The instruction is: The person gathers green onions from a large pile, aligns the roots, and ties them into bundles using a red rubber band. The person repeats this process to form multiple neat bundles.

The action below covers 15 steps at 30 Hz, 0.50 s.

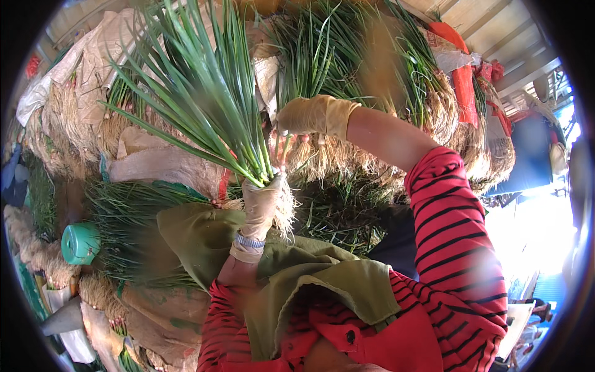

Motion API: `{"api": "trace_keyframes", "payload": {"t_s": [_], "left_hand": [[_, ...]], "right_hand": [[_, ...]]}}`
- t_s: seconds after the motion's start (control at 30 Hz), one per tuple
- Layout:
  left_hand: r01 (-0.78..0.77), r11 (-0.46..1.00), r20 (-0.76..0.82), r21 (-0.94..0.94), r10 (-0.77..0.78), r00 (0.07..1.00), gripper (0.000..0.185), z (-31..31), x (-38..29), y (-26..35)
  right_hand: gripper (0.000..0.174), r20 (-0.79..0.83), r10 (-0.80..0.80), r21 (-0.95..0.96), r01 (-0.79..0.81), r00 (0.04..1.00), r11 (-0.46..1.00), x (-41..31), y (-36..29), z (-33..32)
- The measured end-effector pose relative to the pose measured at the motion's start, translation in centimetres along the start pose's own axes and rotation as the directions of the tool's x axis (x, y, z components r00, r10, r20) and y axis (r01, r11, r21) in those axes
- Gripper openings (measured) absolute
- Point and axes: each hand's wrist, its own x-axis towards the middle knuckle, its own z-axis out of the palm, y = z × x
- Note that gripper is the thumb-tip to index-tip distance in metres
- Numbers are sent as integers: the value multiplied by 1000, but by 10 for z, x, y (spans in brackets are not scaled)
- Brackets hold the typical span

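Observation:
My left hand point(263, 200), in a pale glove with a banded watch over its cuff, is closed around the lower stems of a bunch of green onions point(228, 107). The long green leaves fan up and to the left, and pale stringy roots point(284, 209) hang beside the hand. My right hand point(307, 116), also gloved, is just above and to the right, at a thin green stalk point(283, 144) near the bunch. Its fingertips are partly hidden, so whether it grips that stalk is unclear. An olive-green apron point(320, 265) covers my front.
Piled green onions point(344, 60) with rooted ends lie beyond my hands. Loose leaves and debris point(344, 209) lie below them. More bundles point(139, 232), cloth sacking point(172, 167) and a green plastic container point(81, 243) are on the left. A blue panel point(525, 153) stands at the right.

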Motion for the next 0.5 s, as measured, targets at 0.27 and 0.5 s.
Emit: {"api": "trace_keyframes", "payload": {"t_s": [0.27, 0.5], "left_hand": [[254, 939, 50, -234, -249, 967, 15, 0, 1, 15], [342, 823, 63, -453, -353, 933, 14, -1, 5, 17]], "right_hand": [[27, -407, -468, -614, 144, 785, 776, 3, 12, 3], [22, -457, -345, -509, 76, 820, 857, -27, 4, -29]]}}
